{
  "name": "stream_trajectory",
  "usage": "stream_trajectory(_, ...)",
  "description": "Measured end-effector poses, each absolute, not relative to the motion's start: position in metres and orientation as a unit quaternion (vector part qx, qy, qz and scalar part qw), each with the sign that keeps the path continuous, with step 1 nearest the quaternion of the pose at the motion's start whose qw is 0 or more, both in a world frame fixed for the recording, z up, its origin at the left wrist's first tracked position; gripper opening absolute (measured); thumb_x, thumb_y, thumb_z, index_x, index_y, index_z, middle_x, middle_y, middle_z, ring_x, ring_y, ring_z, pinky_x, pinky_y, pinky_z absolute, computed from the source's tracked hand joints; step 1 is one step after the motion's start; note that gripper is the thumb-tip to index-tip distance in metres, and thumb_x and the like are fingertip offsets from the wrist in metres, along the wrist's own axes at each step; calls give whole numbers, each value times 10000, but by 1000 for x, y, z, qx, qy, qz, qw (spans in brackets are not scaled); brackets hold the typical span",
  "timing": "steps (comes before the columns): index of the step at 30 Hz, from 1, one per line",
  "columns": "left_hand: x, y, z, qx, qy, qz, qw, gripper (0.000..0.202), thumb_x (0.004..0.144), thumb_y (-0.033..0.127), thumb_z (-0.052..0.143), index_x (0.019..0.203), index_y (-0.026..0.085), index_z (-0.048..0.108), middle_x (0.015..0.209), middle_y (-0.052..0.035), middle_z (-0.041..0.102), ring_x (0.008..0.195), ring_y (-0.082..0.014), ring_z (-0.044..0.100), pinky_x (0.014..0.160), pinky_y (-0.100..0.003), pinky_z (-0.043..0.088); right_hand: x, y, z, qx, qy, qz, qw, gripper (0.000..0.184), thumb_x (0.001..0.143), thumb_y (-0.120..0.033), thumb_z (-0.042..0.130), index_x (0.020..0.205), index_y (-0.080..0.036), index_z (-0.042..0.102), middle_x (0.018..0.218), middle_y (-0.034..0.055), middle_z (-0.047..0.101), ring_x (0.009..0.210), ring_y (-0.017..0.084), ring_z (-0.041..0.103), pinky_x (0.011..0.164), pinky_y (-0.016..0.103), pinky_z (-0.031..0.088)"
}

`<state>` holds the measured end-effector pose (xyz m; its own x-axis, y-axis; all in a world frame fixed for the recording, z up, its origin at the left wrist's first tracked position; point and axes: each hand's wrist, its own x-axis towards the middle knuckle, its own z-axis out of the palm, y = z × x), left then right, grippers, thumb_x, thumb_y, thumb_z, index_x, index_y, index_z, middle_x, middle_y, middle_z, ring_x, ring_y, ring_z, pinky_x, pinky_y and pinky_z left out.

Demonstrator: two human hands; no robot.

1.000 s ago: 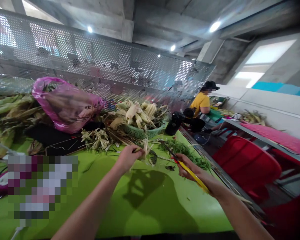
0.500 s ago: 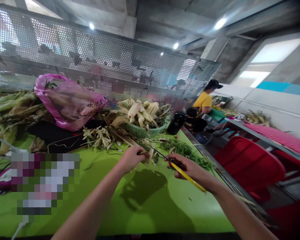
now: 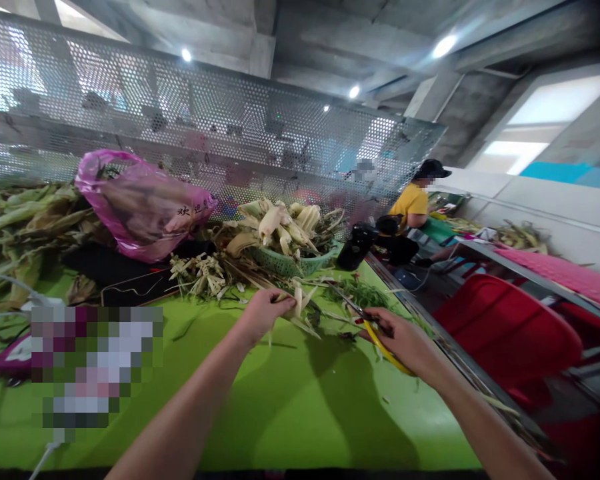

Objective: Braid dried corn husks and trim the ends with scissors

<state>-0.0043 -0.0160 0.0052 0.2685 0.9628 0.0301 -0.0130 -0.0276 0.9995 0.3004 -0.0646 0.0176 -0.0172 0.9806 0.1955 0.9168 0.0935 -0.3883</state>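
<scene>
My left hand (image 3: 266,316) is closed in a pinch on a pale, dry corn husk (image 3: 299,301), whose strips fan out past the fingertips. Held in my right hand (image 3: 403,339) is a pair of scissors with a yellow handle (image 3: 381,348). Its dark blades (image 3: 346,298) point up and left, apart from the husk. Just behind my hands, a green basket (image 3: 287,264) bears pale husk pieces (image 3: 279,228). Shredded green strands (image 3: 365,293) lie beyond the scissors. Small cut husk pieces (image 3: 201,276) form a heap left of the basket.
A pink plastic bag (image 3: 145,210) and a large husk pile (image 3: 25,220) occupy the back left of the green table (image 3: 260,413). A black container (image 3: 356,247) stands right of the basket. Behind rises a perforated metal panel (image 3: 260,127). Red chairs (image 3: 507,327) and a person in yellow (image 3: 414,202) are at right.
My right hand and the scissors have moved right, away from my left hand. The husk in my left hand now shows spread strips. The view has shifted slightly.
</scene>
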Motion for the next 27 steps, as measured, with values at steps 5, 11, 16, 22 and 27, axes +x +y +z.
stream_trajectory(5,-4,-18,11,481,421,470,609,280,629,409,722,729,149,696,589,15,549,526,-89,371,515,-222,267,308,-63,8,-696,-715,-2,59,455,788,-291,571,1236,-221,609,940,91,696,763,249,662,655,323,475)
stream_trajectory(11,-3,-14,5,447,410,511,609,326,614,445,733,736,145,693,634,-1,567,547,-83,385,500,-214,257,227,-58,34,-570,-755,112,305,250,894,-391,508,987,-238,682,987,64,679,841,204,639,747,305,488)
stream_trajectory(16,-4,-14,5,446,405,521,606,333,613,464,731,691,149,660,604,14,524,532,-80,365,486,-212,259,159,-38,31,-520,-709,239,412,234,812,-420,624,860,-191,633,740,22,638,625,157,562,576,263,459)
stream_trajectory(22,-3,-13,4,449,410,526,594,306,646,440,716,728,150,661,634,10,548,534,-78,369,513,-216,283,143,-31,25,-536,-715,124,431,191,832,-377,610,783,-193,602,771,36,634,679,171,572,607,268,437)
stream_trajectory(27,-1,-12,1,458,421,518,587,309,667,449,700,725,151,643,639,11,542,553,-87,386,506,-216,288,141,-34,23,-526,-726,80,436,155,849,-350,592,860,-198,618,837,56,656,715,184,598,646,283,454)
